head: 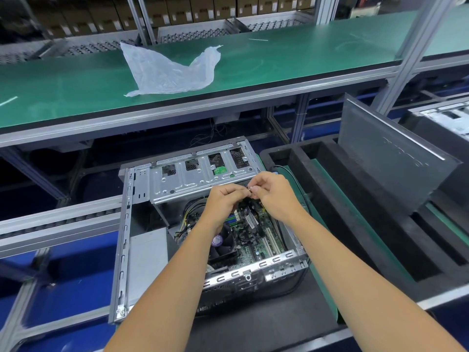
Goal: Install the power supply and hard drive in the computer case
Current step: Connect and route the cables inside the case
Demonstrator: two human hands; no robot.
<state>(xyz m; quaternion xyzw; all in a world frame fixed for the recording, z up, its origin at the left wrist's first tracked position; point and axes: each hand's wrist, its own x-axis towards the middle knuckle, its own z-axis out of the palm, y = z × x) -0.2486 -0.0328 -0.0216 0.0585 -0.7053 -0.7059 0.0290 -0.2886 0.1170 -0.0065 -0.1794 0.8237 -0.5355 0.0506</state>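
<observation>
Head view: no legible writing on computer case [142,189].

Views: one, head-worn.
Position: above the near edge of the surface [314,303], close over the open computer case [142,189].
Facing: forward and down, toward the far green shelf [279,62].
Overlap: none.

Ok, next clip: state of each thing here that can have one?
computer case: side open, motherboard exposed
left hand: fingers curled, pinching small connector
right hand: pinching the same connector
side panel: off, leaning upright
plastic bag: empty, crumpled on shelf
</observation>
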